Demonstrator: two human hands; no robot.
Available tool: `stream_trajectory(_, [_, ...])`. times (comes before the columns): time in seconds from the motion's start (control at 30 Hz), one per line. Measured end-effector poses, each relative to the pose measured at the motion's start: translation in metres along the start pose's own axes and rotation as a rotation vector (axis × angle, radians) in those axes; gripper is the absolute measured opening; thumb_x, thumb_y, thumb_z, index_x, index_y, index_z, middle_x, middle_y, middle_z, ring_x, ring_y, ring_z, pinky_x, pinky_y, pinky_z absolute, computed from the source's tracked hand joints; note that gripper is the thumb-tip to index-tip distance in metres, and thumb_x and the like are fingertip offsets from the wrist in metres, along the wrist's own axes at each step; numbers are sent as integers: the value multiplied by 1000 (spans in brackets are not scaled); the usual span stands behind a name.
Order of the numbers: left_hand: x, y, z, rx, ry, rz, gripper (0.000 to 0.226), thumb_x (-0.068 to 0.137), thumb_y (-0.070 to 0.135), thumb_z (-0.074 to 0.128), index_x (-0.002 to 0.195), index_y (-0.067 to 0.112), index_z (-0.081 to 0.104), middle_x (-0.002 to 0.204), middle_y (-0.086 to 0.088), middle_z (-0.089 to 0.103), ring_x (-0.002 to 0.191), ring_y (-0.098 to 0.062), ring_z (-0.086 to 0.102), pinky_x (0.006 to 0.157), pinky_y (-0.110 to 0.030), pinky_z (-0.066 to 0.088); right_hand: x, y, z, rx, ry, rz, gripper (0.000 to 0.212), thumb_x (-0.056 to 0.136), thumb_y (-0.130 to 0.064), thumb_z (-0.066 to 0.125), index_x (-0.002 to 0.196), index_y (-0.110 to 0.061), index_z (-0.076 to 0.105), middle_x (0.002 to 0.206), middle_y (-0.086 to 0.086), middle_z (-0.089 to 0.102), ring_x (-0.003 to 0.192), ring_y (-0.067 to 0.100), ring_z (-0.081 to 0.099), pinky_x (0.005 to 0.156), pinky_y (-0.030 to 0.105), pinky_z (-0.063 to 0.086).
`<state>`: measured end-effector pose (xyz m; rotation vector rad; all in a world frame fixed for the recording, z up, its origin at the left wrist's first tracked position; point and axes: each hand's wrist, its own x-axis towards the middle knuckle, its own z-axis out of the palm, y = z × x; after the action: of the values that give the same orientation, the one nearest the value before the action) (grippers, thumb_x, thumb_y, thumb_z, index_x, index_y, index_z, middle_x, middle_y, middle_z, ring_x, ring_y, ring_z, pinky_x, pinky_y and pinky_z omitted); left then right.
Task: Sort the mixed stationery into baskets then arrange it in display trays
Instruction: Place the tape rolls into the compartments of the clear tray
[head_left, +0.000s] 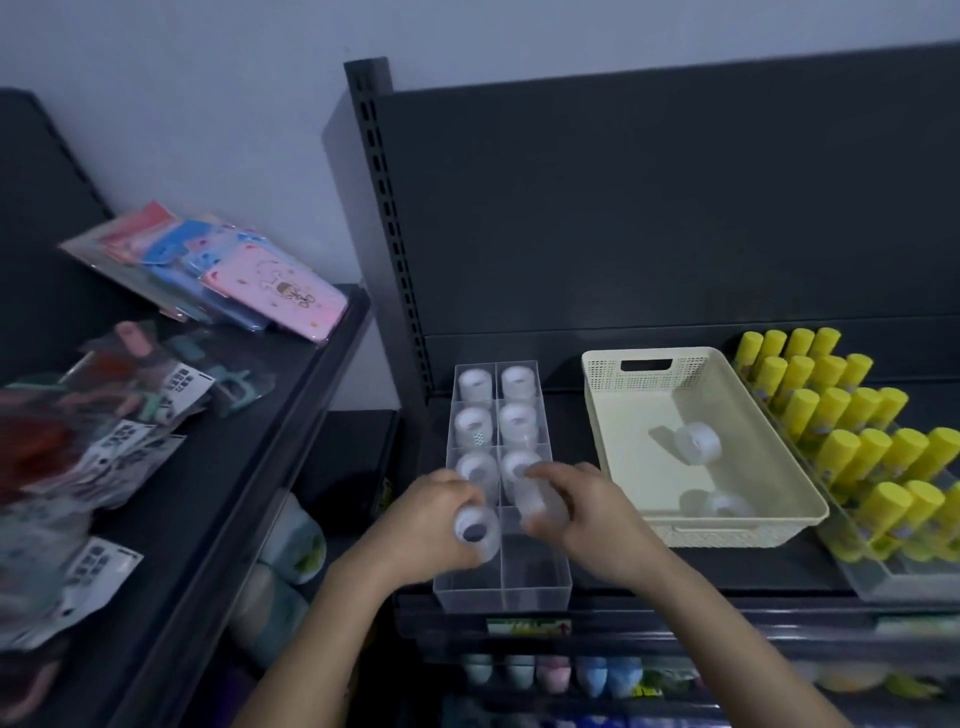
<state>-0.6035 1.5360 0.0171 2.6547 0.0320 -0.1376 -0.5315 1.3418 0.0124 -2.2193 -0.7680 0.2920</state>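
A clear divided display tray stands on the dark shelf, with white tape rolls in its rear compartments. My left hand grips a tape roll above the tray's front left compartment. My right hand holds another tape roll over the right column. To the right stands a cream basket with two loose tape rolls lying in it.
Yellow glue sticks fill a clear tray at the far right. On the left shelf lie pink and blue packets and bagged items. A slotted shelf post rises behind the tray. Pastel items show on the lower shelf.
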Motion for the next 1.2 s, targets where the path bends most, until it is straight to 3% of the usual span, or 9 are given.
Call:
stream_trajectory(0.1, [0,-6,5,113,-1,-12,40,70,35,73,108,29,61,107,12,40,103,-12,35,89,-25,36,-2,-4,6,-205,-56,-106,43,82,-22,64,124,-17,54,112,7,53,106,21,51,80,22,41])
stream_trajectory(0.23, [0,-10,10,258,6,-27,42,71,37,71,110,30,57,105,10,34,101,-13,30,84,-26,29,0,-8,15,-390,-99,-136,26,82,-28,61,104,-14,55,108,6,55,98,26,51,75,27,36])
stream_trajectory(0.4, [5,-12,21,307,0,9,41,71,36,73,108,26,59,101,11,29,96,-11,23,82,-26,24,4,-4,22,-569,-169,-87,36,80,-27,63,111,-13,53,118,8,47,103,29,43,87,40,45])
stream_trajectory(0.57, [7,-17,27,294,-25,21,54,68,42,75,117,29,56,106,13,30,107,-12,28,91,-26,27,5,0,27,-626,-194,-111,32,78,-21,64,106,-11,52,116,10,40,101,31,41,81,38,44])
stream_trajectory(0.67, [9,-17,22,130,-6,7,63,69,42,76,126,31,53,119,16,37,115,-9,27,95,-24,28,7,6,20,-528,-195,-116,48,75,-23,68,119,-16,50,118,9,41,104,30,41,89,40,45])
stream_trajectory(0.8, [24,-1,10,7,111,65,53,75,39,75,123,31,56,117,21,41,113,-1,29,100,-22,31,16,12,-7,-407,-48,-106,58,77,-21,69,131,-17,50,123,9,46,110,29,47,95,31,41])
stream_trajectory(1.0, [65,43,12,-88,140,172,39,81,40,69,118,31,59,115,20,45,112,1,37,94,-17,31,18,46,-60,-368,127,140,42,88,-24,62,128,-15,54,123,10,52,99,26,59,84,28,43])
stream_trajectory(1.1, [90,64,17,-89,125,204,37,84,39,67,118,30,59,113,20,45,107,3,42,90,-12,32,16,73,-84,-463,21,312,41,89,-29,60,126,-12,53,121,11,52,106,28,56,86,31,44])
stream_trajectory(1.2, [118,82,25,-70,91,237,35,85,35,67,118,27,60,116,15,50,103,0,47,87,-11,35,16,94,-97,-527,-103,430,34,87,-31,61,113,-10,56,116,11,54,105,27,56,78,30,43])
